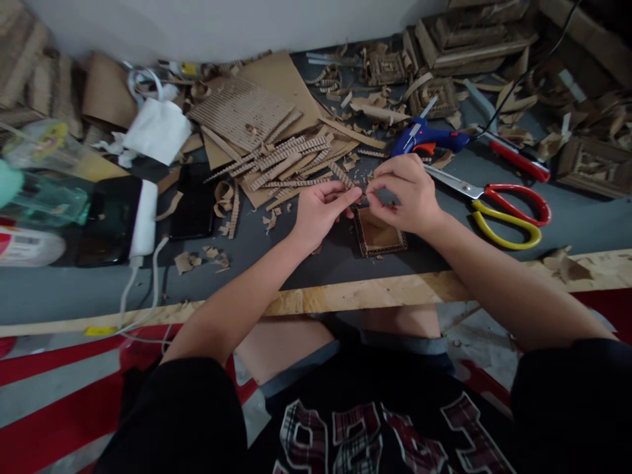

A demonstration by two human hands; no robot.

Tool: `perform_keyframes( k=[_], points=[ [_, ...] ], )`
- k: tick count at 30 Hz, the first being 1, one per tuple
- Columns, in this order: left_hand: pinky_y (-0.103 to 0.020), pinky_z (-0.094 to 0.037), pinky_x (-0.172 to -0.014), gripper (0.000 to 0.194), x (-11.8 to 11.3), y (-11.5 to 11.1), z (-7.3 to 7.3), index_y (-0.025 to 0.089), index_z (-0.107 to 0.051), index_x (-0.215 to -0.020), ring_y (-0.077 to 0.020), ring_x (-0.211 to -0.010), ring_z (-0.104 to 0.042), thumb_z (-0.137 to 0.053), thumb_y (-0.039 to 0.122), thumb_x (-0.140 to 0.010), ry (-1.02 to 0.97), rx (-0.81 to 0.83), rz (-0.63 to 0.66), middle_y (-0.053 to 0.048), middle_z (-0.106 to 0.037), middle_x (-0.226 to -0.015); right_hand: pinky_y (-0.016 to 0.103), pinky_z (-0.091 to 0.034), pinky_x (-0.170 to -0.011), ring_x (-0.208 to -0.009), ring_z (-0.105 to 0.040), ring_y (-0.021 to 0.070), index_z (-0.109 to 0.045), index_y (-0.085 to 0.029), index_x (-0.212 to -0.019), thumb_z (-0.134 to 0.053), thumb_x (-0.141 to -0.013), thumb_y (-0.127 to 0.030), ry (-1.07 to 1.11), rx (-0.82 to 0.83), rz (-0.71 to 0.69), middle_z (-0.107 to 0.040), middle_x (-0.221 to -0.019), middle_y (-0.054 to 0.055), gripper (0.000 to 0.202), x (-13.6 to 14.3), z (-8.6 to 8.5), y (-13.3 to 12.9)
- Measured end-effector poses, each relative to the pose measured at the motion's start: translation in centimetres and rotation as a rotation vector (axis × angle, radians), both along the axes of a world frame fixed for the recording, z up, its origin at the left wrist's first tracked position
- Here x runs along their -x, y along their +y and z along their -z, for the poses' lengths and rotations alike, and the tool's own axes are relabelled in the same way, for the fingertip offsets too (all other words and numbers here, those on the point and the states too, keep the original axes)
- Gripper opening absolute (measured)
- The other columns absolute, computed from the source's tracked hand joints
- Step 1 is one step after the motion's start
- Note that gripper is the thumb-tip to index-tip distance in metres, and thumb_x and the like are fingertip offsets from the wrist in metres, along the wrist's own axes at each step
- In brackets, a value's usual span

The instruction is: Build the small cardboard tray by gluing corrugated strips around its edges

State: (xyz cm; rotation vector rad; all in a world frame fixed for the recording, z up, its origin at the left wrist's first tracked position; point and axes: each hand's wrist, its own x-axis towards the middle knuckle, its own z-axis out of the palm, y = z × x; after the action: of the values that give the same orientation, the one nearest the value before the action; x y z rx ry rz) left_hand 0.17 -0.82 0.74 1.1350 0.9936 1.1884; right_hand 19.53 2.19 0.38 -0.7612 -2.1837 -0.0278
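My left hand point(323, 209) pinches a thin corrugated cardboard strip point(340, 174) between thumb and fingers, and the strip points up and away from me. Close to its right, my right hand point(405, 191) is closed with thumb and forefinger together; whatever is between those fingertips is too small to make out. Below both hands lies a small square cardboard piece point(382, 238) with a raised corrugated border. A blue glue gun point(419, 136) rests just beyond my right hand. Scissors point(498, 204) with red and yellow handles lie to the right of it.
A pile of corrugated strips point(291, 158) and cardboard sheets point(241, 112) covers the back middle. Phones point(190, 201), bottles point(47, 197) and a tissue roll point(158, 128) crowd the left. Framed cardboard pieces point(595, 164) and a red-handled cutter point(521, 160) are at right. The wooden edge point(340, 293) runs in front.
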Motion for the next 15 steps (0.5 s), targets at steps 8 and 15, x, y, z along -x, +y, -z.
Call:
perform_keyframes(
  k=[8,15],
  points=[
    [-0.016,-0.046,-0.044,0.059,0.0,0.2,0.6,0.012,-0.075,-0.107,-0.0109,-0.061,-0.072,-0.088,0.055,-0.068,-0.01,-0.024,0.102,-0.004,-0.078,-0.081,0.046,-0.054,-0.085,-0.092,-0.066,0.0232,-0.063,-0.022,-0.085,-0.057,-0.091,-0.028,0.022,0.019,-0.029,-0.065,-0.095,0.005,0.01,0.2,0.0,-0.2],
    [-0.02,-0.06,-0.057,0.063,0.1,0.2,1.1,0.013,-0.074,-0.114,-0.0156,-0.076,-0.078,-0.088,0.054,-0.069,-0.054,0.065,0.106,-0.006,-0.081,-0.094,0.041,-0.052,-0.077,-0.085,-0.065,0.0205,-0.063,-0.022,-0.082,-0.06,-0.09,-0.029,0.046,-0.104,0.02,-0.066,-0.09,0.003,0.011,0.5,0.3,0.0]
  ],
)
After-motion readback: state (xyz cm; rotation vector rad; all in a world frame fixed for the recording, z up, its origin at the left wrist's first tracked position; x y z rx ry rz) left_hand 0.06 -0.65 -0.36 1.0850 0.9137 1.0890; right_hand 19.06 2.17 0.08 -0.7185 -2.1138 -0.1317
